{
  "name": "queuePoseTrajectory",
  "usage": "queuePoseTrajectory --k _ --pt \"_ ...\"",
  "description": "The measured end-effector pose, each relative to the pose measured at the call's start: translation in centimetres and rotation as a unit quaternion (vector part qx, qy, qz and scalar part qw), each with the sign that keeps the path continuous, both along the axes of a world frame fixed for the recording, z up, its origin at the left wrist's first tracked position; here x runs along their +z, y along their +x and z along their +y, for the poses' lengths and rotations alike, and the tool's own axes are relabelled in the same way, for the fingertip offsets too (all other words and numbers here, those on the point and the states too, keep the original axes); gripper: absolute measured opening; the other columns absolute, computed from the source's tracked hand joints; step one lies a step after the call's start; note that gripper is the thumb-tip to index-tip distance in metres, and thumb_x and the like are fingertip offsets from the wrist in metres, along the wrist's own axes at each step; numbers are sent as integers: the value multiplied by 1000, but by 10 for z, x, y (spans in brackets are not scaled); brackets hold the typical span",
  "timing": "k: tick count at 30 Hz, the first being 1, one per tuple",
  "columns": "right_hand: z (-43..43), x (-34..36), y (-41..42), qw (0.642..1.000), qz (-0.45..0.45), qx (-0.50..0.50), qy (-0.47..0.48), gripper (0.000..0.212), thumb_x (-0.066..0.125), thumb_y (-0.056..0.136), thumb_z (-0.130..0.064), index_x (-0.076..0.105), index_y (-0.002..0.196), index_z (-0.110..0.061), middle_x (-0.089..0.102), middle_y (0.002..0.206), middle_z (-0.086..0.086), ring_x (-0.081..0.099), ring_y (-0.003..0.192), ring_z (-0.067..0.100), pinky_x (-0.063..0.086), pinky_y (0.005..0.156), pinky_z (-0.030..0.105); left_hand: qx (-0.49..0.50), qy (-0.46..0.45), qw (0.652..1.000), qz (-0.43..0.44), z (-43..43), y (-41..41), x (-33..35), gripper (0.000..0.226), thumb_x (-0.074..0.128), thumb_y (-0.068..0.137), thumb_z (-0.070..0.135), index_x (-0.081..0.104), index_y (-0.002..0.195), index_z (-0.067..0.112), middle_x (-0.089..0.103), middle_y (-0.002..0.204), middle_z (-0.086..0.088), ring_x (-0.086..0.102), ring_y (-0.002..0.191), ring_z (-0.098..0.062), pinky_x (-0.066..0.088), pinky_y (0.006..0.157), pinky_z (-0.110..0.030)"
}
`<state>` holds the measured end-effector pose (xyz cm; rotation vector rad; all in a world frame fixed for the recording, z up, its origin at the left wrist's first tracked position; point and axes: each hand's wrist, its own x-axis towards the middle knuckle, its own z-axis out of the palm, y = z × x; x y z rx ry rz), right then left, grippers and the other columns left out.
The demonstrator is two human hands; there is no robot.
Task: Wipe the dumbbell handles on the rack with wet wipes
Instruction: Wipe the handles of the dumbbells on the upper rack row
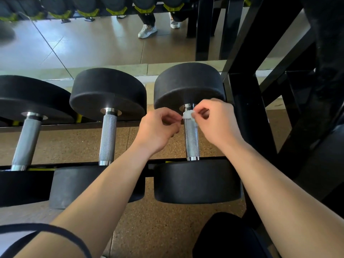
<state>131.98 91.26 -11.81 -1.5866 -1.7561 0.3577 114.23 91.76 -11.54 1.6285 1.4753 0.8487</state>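
Observation:
Three black dumbbells lie across the rack rails, each with a knurled steel handle. Over the far end of the rightmost handle (192, 138) sits a small crumpled white wet wipe (188, 115). My left hand (158, 127) pinches the wipe's left side with its fingers curled. My right hand (216, 121) pinches its right side from the other side of the handle. The middle handle (108, 138) and the left handle (26, 142) are bare.
A black rack upright and braces (245, 112) stand close on the right. Behind the rack a mirror (93, 43) reflects tiled floor, yellow-trimmed dumbbells and someone's shoes. Speckled brown floor (158, 229) lies below, and my dark-clad knee (227, 237) shows at the bottom.

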Motion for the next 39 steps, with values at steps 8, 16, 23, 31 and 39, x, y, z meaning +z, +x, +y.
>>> queuePoseTrajectory --k 8,16,23,31,39 --pt "-26 18 15 961 -81 165 -205 7 78 83 -35 72 82 -34 67 77 -17 62 74 -4 45 67 14 -37 -4 999 28 -3 -2 3 20 77 86 9 75 95 27 72 86 11 69 80 -2 61 77 -30" --pt "-20 15 11 979 -17 129 -157 9 82 81 -31 72 80 -31 69 74 -14 65 71 -2 52 65 18 -58 -11 997 56 -3 -6 7 21 75 86 8 73 94 28 72 87 12 64 73 2 51 68 -19" --pt "-20 24 15 954 -81 172 -232 13 81 81 -30 70 78 -36 68 72 -19 63 74 -9 44 62 9 -69 -8 995 75 -2 -2 7 16 77 87 14 75 96 26 70 89 14 64 84 4 46 67 -4" --pt "-4 -1 3 998 48 -37 -29 10 75 88 -19 69 87 -27 63 76 -19 60 71 -9 44 63 5 -72 13 995 72 1 7 10 24 74 88 13 72 108 27 70 93 14 64 89 6 47 75 -8" --pt "-21 5 22 963 36 63 -259 13 77 85 -11 70 84 -22 71 71 -4 70 65 7 56 64 24 -79 19 993 87 1 10 11 27 74 89 15 71 113 27 69 98 13 64 95 1 51 83 -17"
